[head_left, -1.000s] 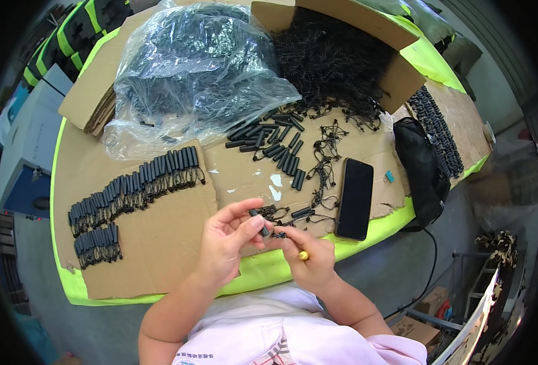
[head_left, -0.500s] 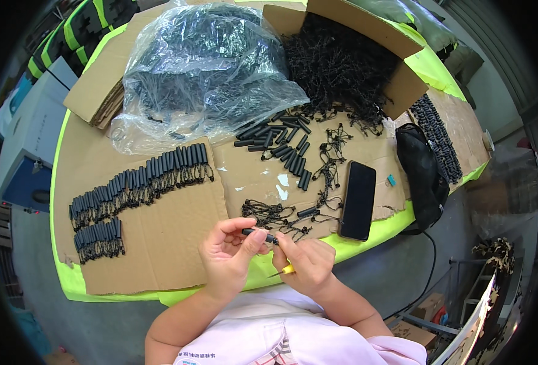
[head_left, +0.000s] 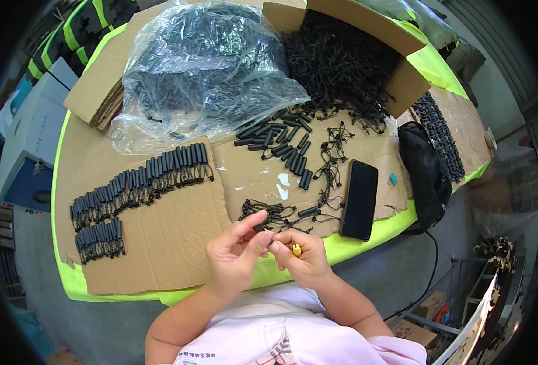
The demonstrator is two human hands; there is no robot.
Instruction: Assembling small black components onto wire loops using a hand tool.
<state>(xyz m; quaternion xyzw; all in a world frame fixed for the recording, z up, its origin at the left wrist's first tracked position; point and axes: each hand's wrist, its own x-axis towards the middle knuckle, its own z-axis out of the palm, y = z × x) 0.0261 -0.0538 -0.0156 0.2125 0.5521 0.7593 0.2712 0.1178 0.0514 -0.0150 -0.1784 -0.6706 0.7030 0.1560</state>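
Note:
My left hand (head_left: 235, 258) pinches a short black tube (head_left: 259, 229), mostly hidden by the fingers. Close against it at the right, my right hand (head_left: 303, 260) has its fingertips at the tube's near end. A thin tool with a yellow handle (head_left: 297, 249) is held in the right hand; its pointed metal part is hidden now. Just beyond the hands lie a tangle of black cord loops (head_left: 266, 211) and a loose black tube (head_left: 308, 212). Farther off is a pile of black tubes (head_left: 284, 143).
Rows of tubes with cord loops (head_left: 141, 179) lie on cardboard (head_left: 159, 243) at the left. A clear plastic bag (head_left: 208, 67) and a carton of black cords (head_left: 412, 85) stand at the back. A phone (head_left: 359, 201) and a black pouch (head_left: 424, 176) lie at the right.
The yellow-handled tool has turned in my right hand, its handle now upward and its metal point out of sight. The tube has tilted and is more covered by my left fingers.

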